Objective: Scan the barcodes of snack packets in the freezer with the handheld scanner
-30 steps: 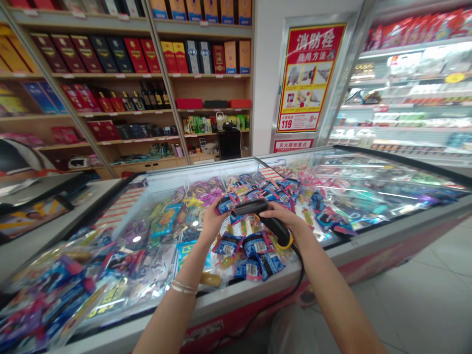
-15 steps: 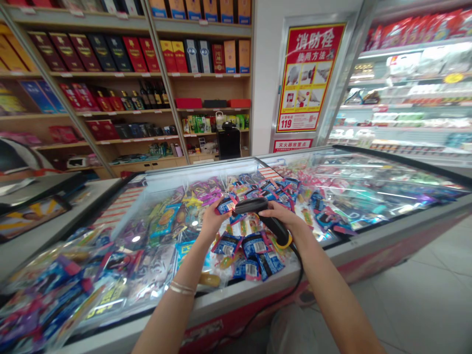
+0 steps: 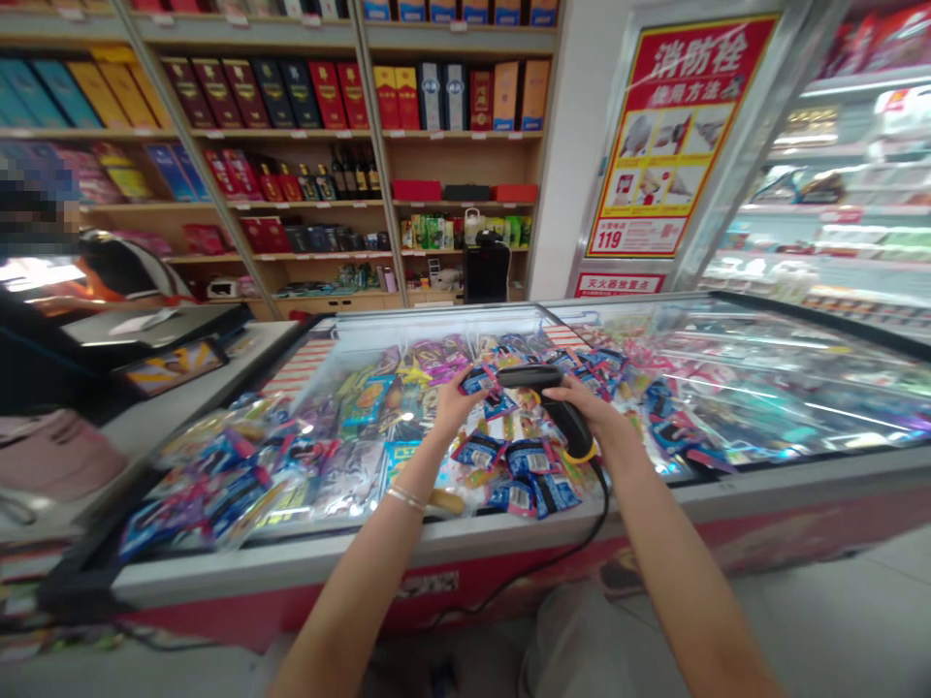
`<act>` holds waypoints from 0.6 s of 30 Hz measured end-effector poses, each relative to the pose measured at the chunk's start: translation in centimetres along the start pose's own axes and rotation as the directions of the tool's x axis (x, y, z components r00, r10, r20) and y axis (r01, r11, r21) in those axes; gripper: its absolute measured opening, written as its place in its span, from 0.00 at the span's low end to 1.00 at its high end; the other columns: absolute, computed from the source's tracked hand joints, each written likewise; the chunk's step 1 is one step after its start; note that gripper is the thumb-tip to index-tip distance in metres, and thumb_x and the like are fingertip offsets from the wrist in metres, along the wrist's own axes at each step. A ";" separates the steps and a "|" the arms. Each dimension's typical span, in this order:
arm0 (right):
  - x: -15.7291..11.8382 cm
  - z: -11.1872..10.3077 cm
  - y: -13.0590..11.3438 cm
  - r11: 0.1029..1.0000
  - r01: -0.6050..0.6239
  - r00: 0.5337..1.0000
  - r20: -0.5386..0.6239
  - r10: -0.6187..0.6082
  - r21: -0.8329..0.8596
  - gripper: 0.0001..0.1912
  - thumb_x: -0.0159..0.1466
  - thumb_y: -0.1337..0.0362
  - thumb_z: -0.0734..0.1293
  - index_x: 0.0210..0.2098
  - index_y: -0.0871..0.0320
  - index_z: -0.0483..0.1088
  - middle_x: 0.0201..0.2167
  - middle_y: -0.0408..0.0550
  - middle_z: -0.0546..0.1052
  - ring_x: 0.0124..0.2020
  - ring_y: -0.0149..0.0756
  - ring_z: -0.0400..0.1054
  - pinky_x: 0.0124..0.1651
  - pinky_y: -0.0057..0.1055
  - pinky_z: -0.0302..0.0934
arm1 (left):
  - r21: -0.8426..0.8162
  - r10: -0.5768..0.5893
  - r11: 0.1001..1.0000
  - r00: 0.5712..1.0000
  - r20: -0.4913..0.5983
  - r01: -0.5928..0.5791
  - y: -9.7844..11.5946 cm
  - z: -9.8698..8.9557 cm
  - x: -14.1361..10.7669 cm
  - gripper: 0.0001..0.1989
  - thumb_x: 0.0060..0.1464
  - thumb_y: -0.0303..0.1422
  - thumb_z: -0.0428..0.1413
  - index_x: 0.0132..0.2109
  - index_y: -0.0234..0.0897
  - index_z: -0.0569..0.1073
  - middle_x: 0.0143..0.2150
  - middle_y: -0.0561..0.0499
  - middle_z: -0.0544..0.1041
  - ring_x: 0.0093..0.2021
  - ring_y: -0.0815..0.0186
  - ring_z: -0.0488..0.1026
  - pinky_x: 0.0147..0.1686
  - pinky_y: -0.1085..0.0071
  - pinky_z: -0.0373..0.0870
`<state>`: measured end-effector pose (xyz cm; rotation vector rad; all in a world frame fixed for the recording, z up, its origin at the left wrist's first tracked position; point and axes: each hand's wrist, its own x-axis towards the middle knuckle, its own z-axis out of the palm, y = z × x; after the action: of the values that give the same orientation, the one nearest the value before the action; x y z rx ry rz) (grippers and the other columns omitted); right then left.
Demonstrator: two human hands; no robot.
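While the back wall is taken up by tall shelves [image 3: 465, 167] stocked with boxes and bottles, the foreground is filled by a glass-topped chest freezer [image 3: 305, 555]. To the right of the shelves, a red and yellow poster [image 3: 676, 136] is mounted. At the freezer's left end a pile of packets [image 3: 218, 475] is heaped, and across its middle blue-and-pink packets [image 3: 529, 458] are strewn. Above these, the handle of a black scanner [image 3: 530, 376] is gripped by the right hand [image 3: 593, 412], with its head pointed toward the left hand [image 3: 455, 402]. A black cable [image 3: 605, 514] is looped down from the scanner's yellow-ringed base. Between the left thumb and fingers a small blue packet [image 3: 480, 381] is pinched, just beside the scanner's nose; whether contact is made cannot be told. On the left wrist a thin pale bracelet [image 3: 407, 497] is worn.
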<state>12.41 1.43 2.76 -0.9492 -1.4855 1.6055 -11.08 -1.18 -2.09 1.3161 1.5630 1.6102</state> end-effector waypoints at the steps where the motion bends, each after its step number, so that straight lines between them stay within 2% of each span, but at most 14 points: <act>1: -0.2 0.5 -0.5 1.000 0.014 1.000 0.000 -0.014 -0.002 0.17 0.45 0.61 0.74 0.32 0.57 0.70 0.22 0.41 0.74 0.19 0.29 0.66 0.20 0.24 0.61 | -0.007 0.008 1.000 1.000 -0.019 -0.008 0.3 -0.2 0.0 0.26 0.38 0.31 0.65 0.49 0.38 0.76 0.44 0.47 0.79 0.46 0.56 0.75 0.52 0.59 0.68; 4: -0.8 2.5 -2.0 1.000 0.023 1.000 0.012 -0.023 0.010 0.12 0.47 0.61 0.73 0.30 0.56 0.70 0.20 0.42 0.74 0.17 0.30 0.67 0.19 0.25 0.62 | -0.087 0.070 0.993 0.990 -0.123 -0.081 1.2 -2.1 0.0 0.21 0.46 0.36 0.62 0.49 0.36 0.76 0.48 0.45 0.78 0.51 0.57 0.73 0.55 0.61 0.66; 7: -1.5 5.5 -2.8 0.999 0.027 0.999 0.030 -0.028 0.028 0.10 0.50 0.59 0.71 0.29 0.58 0.70 0.17 0.43 0.73 0.16 0.31 0.66 0.17 0.24 0.61 | -0.118 0.130 0.980 0.960 -0.247 -0.163 2.1 -5.9 -0.1 0.18 0.50 0.36 0.60 0.49 0.36 0.76 0.48 0.45 0.78 0.51 0.59 0.72 0.54 0.62 0.67; 9: -1.7 8.1 -2.8 0.998 0.028 0.998 0.049 -0.030 0.052 0.10 0.51 0.59 0.70 0.27 0.59 0.70 0.15 0.44 0.73 0.15 0.31 0.67 0.16 0.23 0.60 | -0.111 0.145 0.976 0.938 -0.315 -0.188 2.4 -9.5 -0.6 0.19 0.49 0.35 0.60 0.49 0.37 0.76 0.47 0.46 0.78 0.49 0.60 0.73 0.52 0.62 0.70; 12: -1.8 12.9 -2.4 0.994 0.004 0.997 0.077 -0.012 0.106 0.09 0.53 0.60 0.70 0.25 0.60 0.71 0.15 0.45 0.74 0.15 0.30 0.67 0.16 0.21 0.60 | -0.055 0.166 0.977 0.896 -0.411 -0.206 2.3 -16.0 -2.1 0.22 0.47 0.34 0.61 0.51 0.37 0.74 0.46 0.46 0.78 0.46 0.61 0.75 0.50 0.61 0.72; 16: -1.2 19.7 -1.4 0.985 -0.042 0.987 0.162 0.015 0.167 0.07 0.54 0.62 0.69 0.27 0.60 0.72 0.15 0.46 0.74 0.15 0.31 0.67 0.16 0.22 0.61 | 0.119 0.228 0.974 0.813 -0.535 -0.195 1.9 -24.7 -5.3 0.22 0.47 0.35 0.61 0.51 0.38 0.74 0.46 0.48 0.78 0.47 0.61 0.74 0.52 0.60 0.70; 18: -0.9 22.8 -0.7 0.979 -0.063 0.976 0.218 0.020 0.193 0.06 0.55 0.63 0.68 0.28 0.60 0.72 0.17 0.46 0.75 0.16 0.31 0.68 0.17 0.22 0.62 | 0.234 0.251 0.963 0.764 -0.594 -0.134 1.6 -28.4 -7.1 0.22 0.47 0.36 0.60 0.51 0.38 0.74 0.46 0.47 0.78 0.47 0.61 0.74 0.53 0.59 0.68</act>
<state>-7.45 -9.59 4.74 -0.7164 -1.4199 1.8972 -33.26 -19.97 1.64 1.1127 2.0439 2.2426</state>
